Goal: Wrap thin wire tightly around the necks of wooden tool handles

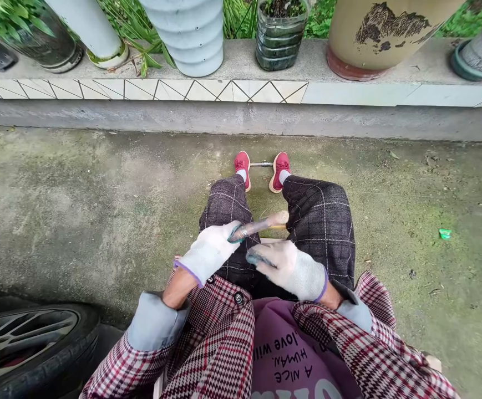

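My left hand, in a white knit glove with teal on the palm side and a purple cuff, is closed around a grey-brown, stick-like tool. The tool points right across my knees, its paler end slightly blurred; I cannot make out its exact kind. Just below it, my right hand, gloved alike, has its fingers stretched leftward and apart from the tool. Nothing shows in those fingers, though they are blurred. A thin yellow strip appears behind the tool's far end.
A metal rod lies between my red shoes on the mossy concrete floor. Ahead runs a low tiled ledge with several plant pots. A car wheel lies at lower left; a green wrapper is to the right.
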`<move>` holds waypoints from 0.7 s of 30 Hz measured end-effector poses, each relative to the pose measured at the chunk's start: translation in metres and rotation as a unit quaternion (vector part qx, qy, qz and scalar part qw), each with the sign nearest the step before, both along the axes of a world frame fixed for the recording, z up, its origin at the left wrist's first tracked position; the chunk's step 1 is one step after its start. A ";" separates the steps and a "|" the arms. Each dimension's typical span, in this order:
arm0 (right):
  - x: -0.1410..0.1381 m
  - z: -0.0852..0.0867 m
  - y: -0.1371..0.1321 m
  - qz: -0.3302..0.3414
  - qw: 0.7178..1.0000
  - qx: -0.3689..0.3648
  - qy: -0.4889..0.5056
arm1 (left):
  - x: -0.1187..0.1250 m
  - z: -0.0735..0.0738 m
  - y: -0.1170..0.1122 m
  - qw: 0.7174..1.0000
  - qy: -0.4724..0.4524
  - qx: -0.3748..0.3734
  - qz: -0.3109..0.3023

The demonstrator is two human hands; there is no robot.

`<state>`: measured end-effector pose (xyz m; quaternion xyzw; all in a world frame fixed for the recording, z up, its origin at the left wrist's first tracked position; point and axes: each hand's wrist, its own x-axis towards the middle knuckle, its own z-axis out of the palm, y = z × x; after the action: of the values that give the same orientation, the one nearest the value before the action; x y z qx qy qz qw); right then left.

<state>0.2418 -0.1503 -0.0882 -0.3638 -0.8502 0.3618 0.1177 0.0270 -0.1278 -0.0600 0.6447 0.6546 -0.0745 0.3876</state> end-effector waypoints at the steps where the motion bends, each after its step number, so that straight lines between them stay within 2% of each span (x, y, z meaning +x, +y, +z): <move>1: 0.000 0.004 0.000 0.018 1.000 0.017 -0.003 | 0.003 -0.001 0.002 0.998 0.051 -0.016 -0.021; 3: 0.005 0.012 0.005 0.031 0.998 0.048 -0.011 | 0.011 -0.003 0.003 0.990 0.114 -0.040 -0.074; 5: 0.016 0.019 0.017 0.018 0.998 0.059 -0.012 | 0.016 -0.005 0.002 0.984 0.111 -0.053 -0.126; 7: 0.027 0.021 0.031 0.003 0.999 0.050 -0.014 | 0.020 -0.004 -0.002 0.982 0.057 -0.064 -0.167; 10: 0.035 0.011 0.044 -0.037 0.999 -0.006 -0.012 | 0.018 0.002 -0.009 0.976 -0.056 -0.077 -0.198; 12: 0.032 -0.001 0.043 -0.064 0.996 -0.054 -0.001 | 0.012 0.005 -0.012 0.977 -0.120 -0.059 -0.168; 14: 0.024 -0.012 0.033 -0.080 0.993 -0.080 0.013 | 0.003 0.004 -0.013 0.983 -0.159 -0.014 -0.092; 16: 0.015 -0.018 0.020 -0.082 0.994 -0.064 0.021 | -0.005 0.001 -0.011 0.986 -0.161 0.024 -0.015; 18: 0.007 -0.016 0.008 -0.060 0.998 -0.008 0.021 | -0.009 -0.004 -0.009 0.992 -0.117 0.038 0.026; 21: 0.004 -0.004 -0.001 -0.011 0.996 0.089 0.009 | -0.005 -0.007 -0.004 0.999 0.018 0.030 0.025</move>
<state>0.2456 -0.1510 -0.0925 -0.3584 -0.8739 0.2861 0.1612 0.0216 -0.1318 -0.0674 0.6380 0.6794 -0.0568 0.3579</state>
